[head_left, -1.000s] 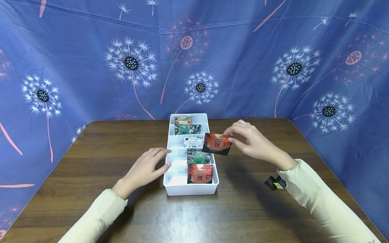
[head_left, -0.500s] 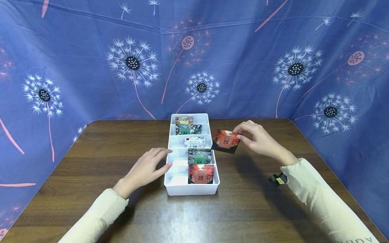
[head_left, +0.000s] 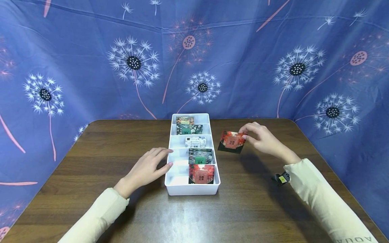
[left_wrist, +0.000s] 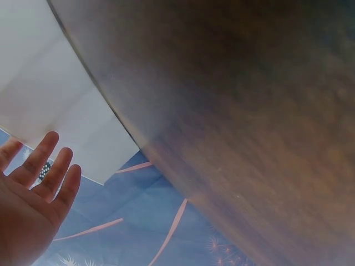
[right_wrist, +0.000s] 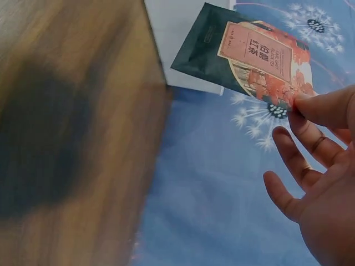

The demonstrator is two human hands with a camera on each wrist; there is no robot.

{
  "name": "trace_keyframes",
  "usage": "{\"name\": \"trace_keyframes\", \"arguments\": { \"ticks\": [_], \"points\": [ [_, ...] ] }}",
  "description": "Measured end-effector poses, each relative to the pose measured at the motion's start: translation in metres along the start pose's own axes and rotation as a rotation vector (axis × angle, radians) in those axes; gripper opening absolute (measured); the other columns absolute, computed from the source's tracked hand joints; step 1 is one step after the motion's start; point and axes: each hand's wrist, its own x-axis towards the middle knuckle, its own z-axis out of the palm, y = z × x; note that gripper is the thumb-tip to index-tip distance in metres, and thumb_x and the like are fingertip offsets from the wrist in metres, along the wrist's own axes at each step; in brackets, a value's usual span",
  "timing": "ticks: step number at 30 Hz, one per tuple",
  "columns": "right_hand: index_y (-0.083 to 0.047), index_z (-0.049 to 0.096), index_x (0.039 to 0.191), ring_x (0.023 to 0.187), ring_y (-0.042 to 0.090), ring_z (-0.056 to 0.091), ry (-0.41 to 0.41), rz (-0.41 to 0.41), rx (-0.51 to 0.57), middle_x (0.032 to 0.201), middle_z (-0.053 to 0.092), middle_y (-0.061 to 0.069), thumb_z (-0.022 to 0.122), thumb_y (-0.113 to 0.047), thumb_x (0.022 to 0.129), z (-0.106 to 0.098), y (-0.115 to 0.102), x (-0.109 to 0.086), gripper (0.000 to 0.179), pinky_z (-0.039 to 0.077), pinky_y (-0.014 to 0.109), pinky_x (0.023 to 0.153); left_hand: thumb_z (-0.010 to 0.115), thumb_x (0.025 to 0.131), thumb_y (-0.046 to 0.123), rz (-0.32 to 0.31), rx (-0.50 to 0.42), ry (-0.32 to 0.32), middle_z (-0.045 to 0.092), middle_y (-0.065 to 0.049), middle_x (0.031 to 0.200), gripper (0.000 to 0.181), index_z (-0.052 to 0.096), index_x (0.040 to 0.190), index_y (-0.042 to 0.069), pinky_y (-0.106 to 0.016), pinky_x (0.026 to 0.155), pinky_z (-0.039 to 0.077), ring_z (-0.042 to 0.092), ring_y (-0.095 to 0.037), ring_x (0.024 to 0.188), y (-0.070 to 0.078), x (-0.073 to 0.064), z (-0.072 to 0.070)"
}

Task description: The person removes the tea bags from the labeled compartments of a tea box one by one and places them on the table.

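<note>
My right hand (head_left: 258,137) pinches a red and black tea bag sachet (head_left: 232,141) by its upper right corner, between thumb and fingers. In the right wrist view the sachet (right_wrist: 244,52) shows a pink label reading Earl Grey black tea. It hangs over the table, to the right of a white divided tray (head_left: 192,190). The fingertips of my left hand (head_left: 146,168) rest at the tray's left rim, fingers extended. Another red sachet (head_left: 201,174) lies in the nearest compartment. Behind it, a green-labelled sachet (head_left: 200,156) and a white one (head_left: 195,141) sit in their own compartments.
Two farther compartments hold a dark floral sachet (head_left: 189,129) and an orange one (head_left: 185,120). The tray stands on a brown wooden table (head_left: 146,216). A blue dandelion-print cloth (head_left: 237,67) hangs behind the table's back edge.
My right hand has carried the red sachet to the right, from over the tray's right rim to beside the tray. My left hand has stayed at the rim.
</note>
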Motion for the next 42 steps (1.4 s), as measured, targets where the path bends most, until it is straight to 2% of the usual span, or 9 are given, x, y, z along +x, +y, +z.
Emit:
{"name": "trace_keyframes", "arguments": {
  "ticks": [3,15,20,29,42],
  "points": [
    [-0.008,0.063,0.088,0.083,0.012,0.050,-0.017,0.004,-0.008,0.084,0.064,0.001,0.061,0.011,0.074,0.004,0.008,-0.002,0.023,0.038,0.032,0.073,0.042,0.091,0.054,0.002,0.004,0.002,0.053,0.005,0.124,0.048,0.050,0.127,0.024,-0.043,0.097,0.039,0.048,-0.017,0.118,0.000,0.000,0.000],
    [-0.009,0.063,0.087,0.081,0.015,0.050,-0.074,0.044,-0.024,0.081,0.063,0.000,0.059,0.010,0.075,0.020,0.030,-0.008,0.022,0.036,0.031,0.072,0.040,0.091,0.054,-0.005,0.009,-0.012,0.054,0.005,0.124,0.049,0.050,0.128,0.024,-0.042,0.097,0.039,0.048,-0.017,0.118,0.000,0.000,0.000],
    [-0.008,0.063,0.087,0.080,0.016,0.050,-0.088,0.068,-0.016,0.079,0.063,0.002,0.059,0.009,0.076,0.025,0.036,-0.007,0.020,0.035,0.033,0.073,0.046,0.090,0.050,-0.002,0.000,-0.007,0.053,0.005,0.124,0.046,0.051,0.127,0.023,-0.043,0.097,0.039,0.048,-0.017,0.117,0.000,-0.001,0.001],
    [-0.006,0.063,0.087,0.079,0.019,0.050,-0.078,0.093,-0.032,0.080,0.062,0.008,0.060,0.005,0.080,0.034,0.047,-0.002,0.014,0.034,0.034,0.074,0.043,0.091,0.052,-0.004,0.003,-0.015,0.053,0.005,0.125,0.047,0.050,0.128,0.024,-0.043,0.097,0.039,0.048,-0.017,0.119,-0.001,0.000,0.002],
    [-0.005,0.063,0.093,0.082,0.024,0.047,-0.036,0.169,-0.100,0.087,0.061,0.008,0.060,0.004,0.080,0.048,0.064,0.002,0.016,0.032,0.042,0.075,0.045,0.091,0.050,-0.013,-0.008,-0.026,0.053,0.005,0.124,0.045,0.050,0.128,0.024,-0.042,0.097,0.040,0.049,-0.017,0.117,0.000,0.000,-0.001]
  ]
}}
